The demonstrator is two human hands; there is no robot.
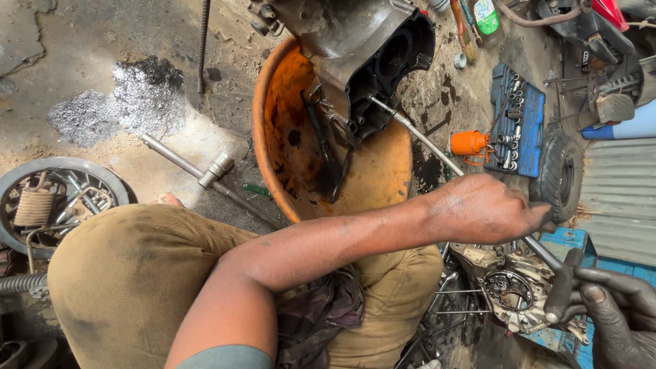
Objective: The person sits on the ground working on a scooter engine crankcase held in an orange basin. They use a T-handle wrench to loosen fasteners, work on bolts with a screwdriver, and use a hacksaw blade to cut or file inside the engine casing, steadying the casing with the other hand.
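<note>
My left hand (488, 205) reaches across my knees to the right and is closed in a fist around a long metal rod (424, 140). The rod slants from the dark engine casing (372, 61) down to the lower right. My right hand (615, 314), black with grease, sits at the bottom right corner and grips a dark-handled tool (564, 290). The tool's handle lies close to the rod's lower end, above a round metal engine cover (509, 290) on the ground. I cannot tell whether tool and rod touch.
An orange basin (273, 109) holds the engine casing at its rim. A blue socket set (519, 119), an orange oil can (469, 143) and a small tyre (562, 174) lie to the right. A T-handle wrench (205, 171) and a wheel hub with springs (48, 201) lie to the left.
</note>
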